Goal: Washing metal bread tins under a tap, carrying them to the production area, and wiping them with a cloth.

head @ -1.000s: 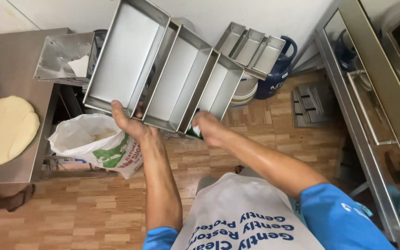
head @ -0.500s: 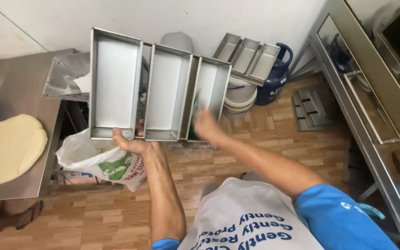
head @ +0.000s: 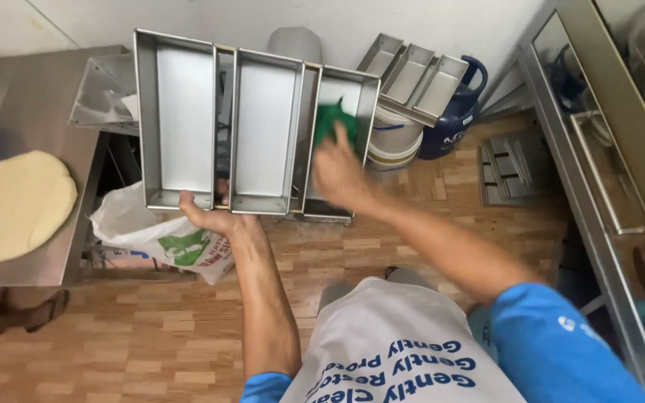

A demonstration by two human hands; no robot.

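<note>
Landmark: strapped set of three loaf tins [head: 259, 130], held up above the wood floor [head: 151, 343].
Left hand [head: 214, 216]: fingers curled, gripping the set's near edge under the left tin.
Right hand [head: 341, 175]: pressed into the right-most tin, fingers bunched on a green cloth [head: 334, 123].
Left of tins: pale dough [head: 9, 205] on steel table [head: 24, 97].
Below tins: white sack [head: 158, 235].
Right of tins: second tin set [head: 412, 75], white buckets [head: 393, 138].

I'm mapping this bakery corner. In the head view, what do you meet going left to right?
Dough → white bag → left hand → right hand → blue jug → steel rack.
</note>
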